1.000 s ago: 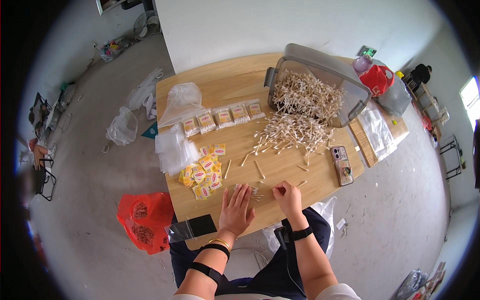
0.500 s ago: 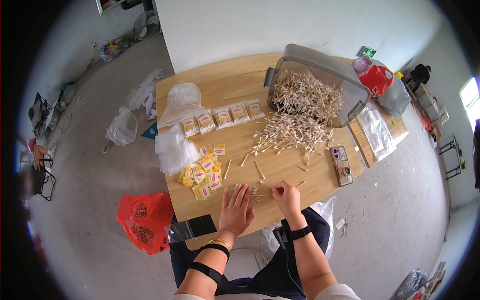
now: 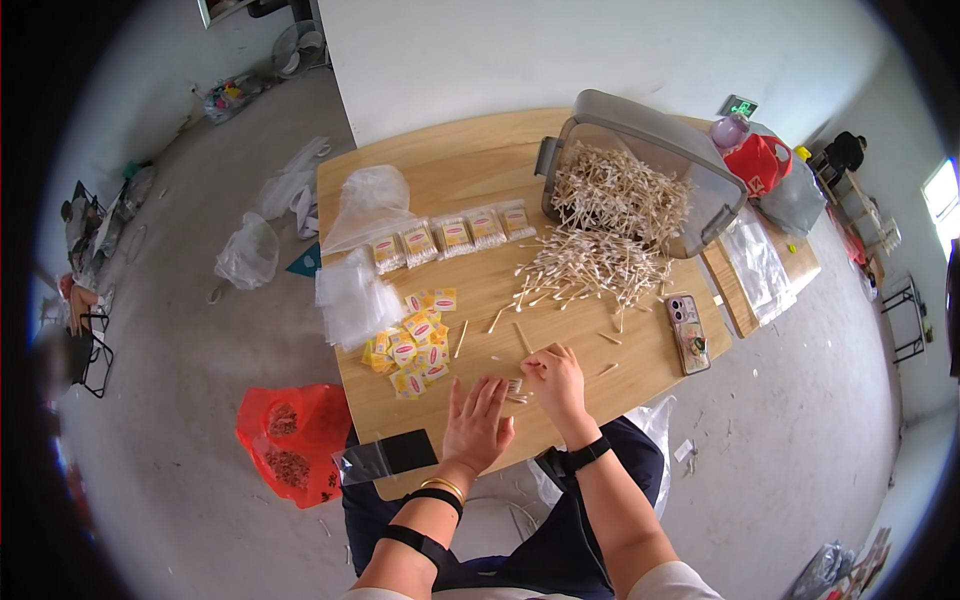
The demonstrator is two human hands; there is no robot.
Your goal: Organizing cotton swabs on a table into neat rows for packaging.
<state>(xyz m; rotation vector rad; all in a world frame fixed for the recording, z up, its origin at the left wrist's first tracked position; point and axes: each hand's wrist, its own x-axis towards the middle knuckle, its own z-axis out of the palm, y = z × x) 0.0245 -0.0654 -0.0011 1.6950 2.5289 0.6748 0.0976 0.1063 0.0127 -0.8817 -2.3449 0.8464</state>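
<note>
My left hand (image 3: 476, 430) lies palm down near the table's front edge, fingers stretched out. By its fingertips sits a small group of cotton swabs (image 3: 516, 391), partly covered by the hand. Just right of them my right hand (image 3: 558, 388) is closed, thumb and fingers drawn together; what they pinch, if anything, is hidden. One loose cotton swab (image 3: 523, 337) lies just beyond the right fingers, and another loose swab (image 3: 461, 339) farther left. Yellow and white printed cards (image 3: 405, 351) lie scattered in a pile beyond and left of my left hand.
A grey plastic bin (image 3: 650, 135) lies tipped, spilling a heap of cotton swabs (image 3: 600, 265). Several filled swab packs (image 3: 453, 235) stand in a row beside clear bags (image 3: 352, 300). A phone (image 3: 688, 335) is at the right edge; a red bag (image 3: 290, 440) hangs at the left.
My right hand has moved left, closer to the left hand and the small group of swabs. My left hand stays nearly in place, fingers still stretched. The whole view has shifted slightly.
</note>
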